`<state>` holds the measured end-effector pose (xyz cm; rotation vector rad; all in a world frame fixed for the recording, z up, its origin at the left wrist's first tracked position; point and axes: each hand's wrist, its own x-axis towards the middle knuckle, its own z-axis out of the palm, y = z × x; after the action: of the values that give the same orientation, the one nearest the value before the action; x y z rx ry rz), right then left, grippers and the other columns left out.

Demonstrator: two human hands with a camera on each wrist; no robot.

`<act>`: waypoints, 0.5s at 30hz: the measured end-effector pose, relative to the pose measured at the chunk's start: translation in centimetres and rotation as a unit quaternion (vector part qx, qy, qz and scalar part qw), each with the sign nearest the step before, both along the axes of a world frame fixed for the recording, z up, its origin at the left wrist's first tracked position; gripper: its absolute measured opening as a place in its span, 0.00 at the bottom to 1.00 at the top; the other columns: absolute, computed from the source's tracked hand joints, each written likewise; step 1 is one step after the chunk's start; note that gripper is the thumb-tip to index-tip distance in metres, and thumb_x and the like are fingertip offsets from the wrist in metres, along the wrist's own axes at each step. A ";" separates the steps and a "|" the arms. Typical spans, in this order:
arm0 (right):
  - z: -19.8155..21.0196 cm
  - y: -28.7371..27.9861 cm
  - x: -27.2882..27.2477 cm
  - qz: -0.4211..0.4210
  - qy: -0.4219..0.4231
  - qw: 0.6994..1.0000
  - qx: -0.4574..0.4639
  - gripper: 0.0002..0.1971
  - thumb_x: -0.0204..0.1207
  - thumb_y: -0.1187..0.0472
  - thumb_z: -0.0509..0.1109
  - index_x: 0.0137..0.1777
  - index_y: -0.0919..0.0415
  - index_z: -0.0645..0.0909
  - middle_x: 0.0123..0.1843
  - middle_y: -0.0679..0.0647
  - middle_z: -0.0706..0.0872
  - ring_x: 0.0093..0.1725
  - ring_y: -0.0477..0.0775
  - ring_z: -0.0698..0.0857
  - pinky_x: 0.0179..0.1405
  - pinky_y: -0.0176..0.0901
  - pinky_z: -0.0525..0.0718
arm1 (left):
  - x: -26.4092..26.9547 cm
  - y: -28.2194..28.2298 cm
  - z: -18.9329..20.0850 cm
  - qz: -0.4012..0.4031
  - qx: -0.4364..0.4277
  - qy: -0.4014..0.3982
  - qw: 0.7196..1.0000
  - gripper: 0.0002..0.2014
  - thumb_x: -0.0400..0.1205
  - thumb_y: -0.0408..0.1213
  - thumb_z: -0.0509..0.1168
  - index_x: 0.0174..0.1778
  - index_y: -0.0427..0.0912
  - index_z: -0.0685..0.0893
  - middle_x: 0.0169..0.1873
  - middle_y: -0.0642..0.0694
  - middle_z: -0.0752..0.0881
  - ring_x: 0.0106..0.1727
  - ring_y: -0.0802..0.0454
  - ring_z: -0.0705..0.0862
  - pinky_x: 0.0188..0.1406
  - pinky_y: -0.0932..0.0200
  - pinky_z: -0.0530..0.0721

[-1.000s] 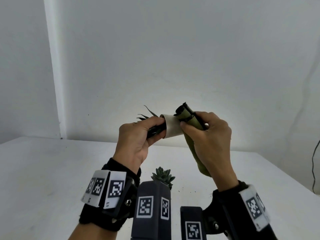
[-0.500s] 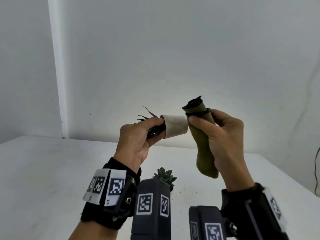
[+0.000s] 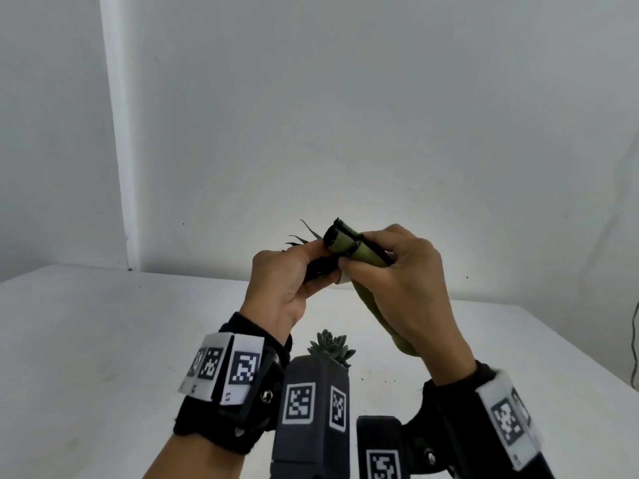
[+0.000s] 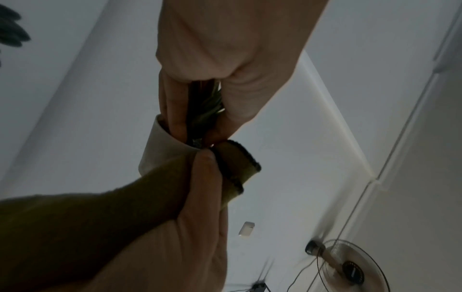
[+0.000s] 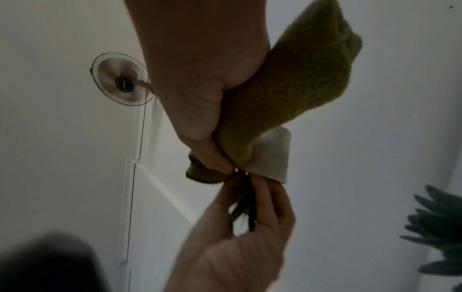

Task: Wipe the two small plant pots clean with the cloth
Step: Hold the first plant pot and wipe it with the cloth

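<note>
My left hand [image 3: 323, 262] grips the dark spiky leaves [image 4: 205, 110] of a small white pot [image 4: 162, 150], held up in the air and tipped sideways. My right hand [image 3: 352, 264] grips a rolled olive-green cloth [image 3: 345, 243] and presses it over the pot's side. In the head view the cloth and fingers hide almost all of the pot. The right wrist view shows the pot [image 5: 272, 158] under the cloth [image 5: 300, 79]. A second plant, a green succulent [image 3: 330, 350], stands on the table below my hands. Its pot is hidden behind my wrist camera.
The white table [image 3: 103, 340] stretches left and right beneath my hands, with a white wall close behind. A dark cable [image 3: 634, 340] hangs at the right edge. A standing fan [image 4: 350, 270] shows in the wrist views.
My right hand drew the cloth off the pot to the right, then came back left. The cloth now covers the pot. My left hand kept its hold.
</note>
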<state>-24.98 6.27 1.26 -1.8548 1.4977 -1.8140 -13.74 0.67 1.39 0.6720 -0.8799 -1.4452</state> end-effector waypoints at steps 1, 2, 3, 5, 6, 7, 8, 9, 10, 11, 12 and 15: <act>0.3 0.4 -0.1 0.036 -0.029 0.999 0.027 0.08 0.64 0.69 0.78 0.39 0.56 0.90 0.36 0.54 0.85 0.32 0.52 0.84 0.29 0.39 0.80 | 0.0 -0.1 -0.1 -0.004 0.006 0.006 1.000 0.06 0.72 0.20 0.71 0.30 0.27 0.82 0.24 0.37 0.85 0.24 0.48 0.87 0.27 0.55 0.90; 0.6 0.7 -0.4 0.067 -0.065 0.994 0.050 0.06 0.63 0.69 0.79 0.38 0.58 0.90 0.32 0.55 0.86 0.28 0.50 0.82 0.26 0.35 0.79 | 0.1 -0.1 -0.1 -0.008 0.008 0.011 1.000 0.06 0.73 0.20 0.71 0.30 0.27 0.82 0.27 0.36 0.85 0.26 0.47 0.87 0.26 0.56 0.89; 0.9 1.0 -0.7 0.089 -0.103 0.989 0.059 0.04 0.63 0.69 0.79 0.37 0.61 0.90 0.28 0.55 0.85 0.24 0.49 0.80 0.24 0.33 0.76 | 0.0 -0.2 -0.1 -0.011 0.007 0.014 1.000 0.06 0.73 0.20 0.70 0.30 0.27 0.82 0.29 0.36 0.85 0.28 0.46 0.87 0.26 0.56 0.89; 1.4 1.3 -1.5 0.099 -0.181 0.977 0.042 0.02 0.64 0.68 0.79 0.33 0.63 0.89 0.23 0.54 0.82 0.22 0.51 0.77 0.23 0.35 0.74 | 0.1 -0.3 0.1 -0.012 0.000 0.019 1.000 0.07 0.72 0.19 0.71 0.29 0.28 0.82 0.27 0.36 0.85 0.30 0.46 0.86 0.27 0.56 0.89; 1.6 1.3 -2.0 0.096 -0.217 0.971 0.027 0.03 0.64 0.67 0.78 0.31 0.62 0.88 0.22 0.55 0.81 0.21 0.52 0.76 0.24 0.38 0.74 | 0.1 -0.3 0.1 -0.011 -0.005 0.021 1.000 0.07 0.71 0.19 0.72 0.28 0.28 0.82 0.25 0.37 0.85 0.29 0.46 0.86 0.27 0.56 0.89; 1.7 1.3 -2.5 0.089 -0.243 0.966 0.014 0.05 0.65 0.67 0.78 0.30 0.61 0.88 0.23 0.55 0.81 0.22 0.53 0.75 0.25 0.40 0.74 | 0.1 -0.2 0.2 -0.011 -0.010 0.022 1.000 0.07 0.71 0.19 0.72 0.28 0.29 0.83 0.25 0.38 0.86 0.29 0.46 0.86 0.27 0.56 0.88; 1.8 1.4 -2.9 0.082 -0.258 0.963 0.007 0.06 0.66 0.67 0.78 0.30 0.60 0.87 0.23 0.55 0.81 0.22 0.54 0.75 0.26 0.41 0.74 | 0.1 -0.2 0.3 -0.011 -0.012 0.023 1.000 0.07 0.71 0.19 0.72 0.29 0.29 0.83 0.26 0.38 0.86 0.30 0.46 0.87 0.27 0.56 0.88; 1.8 1.5 -3.3 0.074 -0.265 0.961 0.007 0.06 0.66 0.67 0.77 0.30 0.59 0.87 0.24 0.56 0.81 0.23 0.55 0.75 0.27 0.42 0.74 | 0.2 -0.2 0.4 -0.011 -0.013 0.021 1.000 0.07 0.71 0.19 0.72 0.29 0.29 0.83 0.27 0.38 0.86 0.30 0.46 0.86 0.28 0.55 0.89; 1.8 1.6 -3.6 0.072 -0.271 0.960 0.010 0.05 0.66 0.66 0.77 0.31 0.60 0.87 0.25 0.57 0.81 0.23 0.55 0.75 0.26 0.42 0.74 | 0.3 -0.2 0.4 -0.010 -0.013 0.018 1.000 0.06 0.70 0.19 0.72 0.30 0.30 0.83 0.27 0.38 0.85 0.30 0.46 0.86 0.28 0.55 0.89; 1.8 1.6 -3.9 0.077 -0.277 0.958 0.018 0.03 0.67 0.65 0.77 0.33 0.61 0.87 0.27 0.60 0.81 0.24 0.56 0.75 0.26 0.42 0.74 | 0.3 -0.1 0.5 -0.008 -0.014 0.016 1.000 0.06 0.70 0.19 0.73 0.30 0.30 0.83 0.27 0.39 0.85 0.30 0.46 0.86 0.28 0.55 0.89; 1.9 1.8 -4.1 0.090 -0.285 0.954 0.028 0.02 0.67 0.65 0.76 0.37 0.64 0.88 0.30 0.67 0.82 0.24 0.56 0.75 0.24 0.43 0.75 | 0.4 -0.1 0.5 -0.006 -0.014 0.012 1.000 0.06 0.70 0.20 0.73 0.30 0.31 0.84 0.27 0.39 0.85 0.28 0.47 0.86 0.28 0.55 0.89; 2.0 1.9 -4.3 0.141 -0.304 0.941 0.046 0.16 0.66 0.63 0.76 0.49 0.74 0.85 0.47 0.81 0.82 0.23 0.57 0.75 0.21 0.42 0.75 | 0.5 0.0 0.5 0.015 -0.019 -0.017 1.000 0.07 0.70 0.25 0.75 0.29 0.35 0.84 0.23 0.44 0.85 0.26 0.48 0.85 0.26 0.57 0.87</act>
<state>-29.24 8.14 3.27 -1.2131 1.0115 -1.8873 -13.28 0.67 1.85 0.6799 -0.9180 -1.3911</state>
